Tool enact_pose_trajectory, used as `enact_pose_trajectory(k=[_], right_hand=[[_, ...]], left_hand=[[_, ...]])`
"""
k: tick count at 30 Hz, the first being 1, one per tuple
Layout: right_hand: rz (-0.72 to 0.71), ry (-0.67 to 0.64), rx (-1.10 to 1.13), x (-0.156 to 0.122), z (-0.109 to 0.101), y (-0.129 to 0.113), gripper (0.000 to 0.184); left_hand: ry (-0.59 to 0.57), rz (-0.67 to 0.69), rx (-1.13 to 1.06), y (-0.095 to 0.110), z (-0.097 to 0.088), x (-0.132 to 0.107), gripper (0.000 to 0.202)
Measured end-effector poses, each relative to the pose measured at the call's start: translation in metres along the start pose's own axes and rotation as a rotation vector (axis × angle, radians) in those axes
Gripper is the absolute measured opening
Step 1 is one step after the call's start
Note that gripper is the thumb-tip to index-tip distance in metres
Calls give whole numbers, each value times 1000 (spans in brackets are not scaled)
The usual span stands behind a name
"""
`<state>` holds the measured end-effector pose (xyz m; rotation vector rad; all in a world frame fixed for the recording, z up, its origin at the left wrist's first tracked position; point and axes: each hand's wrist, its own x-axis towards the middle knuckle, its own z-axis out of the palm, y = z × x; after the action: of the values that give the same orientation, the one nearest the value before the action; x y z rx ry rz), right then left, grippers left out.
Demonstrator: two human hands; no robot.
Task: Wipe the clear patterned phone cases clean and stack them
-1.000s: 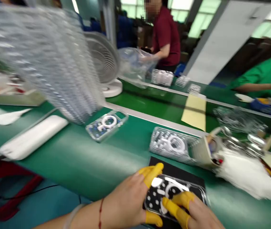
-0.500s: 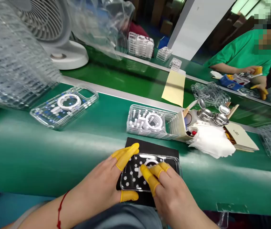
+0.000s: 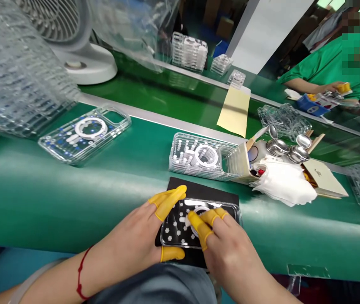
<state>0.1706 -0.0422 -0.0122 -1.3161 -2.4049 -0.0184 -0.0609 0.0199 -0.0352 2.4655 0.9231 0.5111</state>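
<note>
A clear phone case (image 3: 175,234) with white flower prints and a white ring lies on a black mat (image 3: 205,192) at the bench's front edge. My left hand (image 3: 150,230), in yellow finger cots, spans the case's left end, fingers on the far edge and thumb at the near edge. Over the ring, my right hand (image 3: 222,236) has its cotted fingers pinched together. A small white cloth-like piece (image 3: 188,221) shows under its fingertips, pressed on the case; most of it is hidden.
Behind the mat stands a stack of clear cases (image 3: 205,156), beside a holder with white cloths (image 3: 281,181) and metal-lidded bottles (image 3: 277,147). At left are a blue-dotted case (image 3: 87,135), a tall pile of cases (image 3: 18,80) and a fan (image 3: 85,69). A co-worker (image 3: 325,63) sits opposite.
My right fingers have shifted slightly over the ring on the case. My left hand keeps its hold. The whole view has tilted a little, and the co-worker's hands have moved.
</note>
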Motion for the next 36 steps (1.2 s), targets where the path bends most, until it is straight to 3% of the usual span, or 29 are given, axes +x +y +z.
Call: enact_pose_trajectory(k=[10,14,17,22,27,30,36], right_hand=[[15,77,-47,13,-8,-6,46],[8,9,-18,11,-8,-8,44],[18,54,-49,11,-8,-8,44],[15,2,-6,11,-8,-8,46],[9,48,-51,16,-6,-10,43],[2,4,22,13,-14,-5,47],[130,64,85,3,-31,21,24]], left_hand=[[11,14,8,1,-4,4,105],[34,9,-11,1,-5,5,110],[38,0,-14,2,-5,4,116],[25,-4,-2,2,-3,1,109],[13,-13,-7,0,-3,2,111],[8,-13,-12,-1,-2,2,110],[3,11,-9,-2,-2,0,115]])
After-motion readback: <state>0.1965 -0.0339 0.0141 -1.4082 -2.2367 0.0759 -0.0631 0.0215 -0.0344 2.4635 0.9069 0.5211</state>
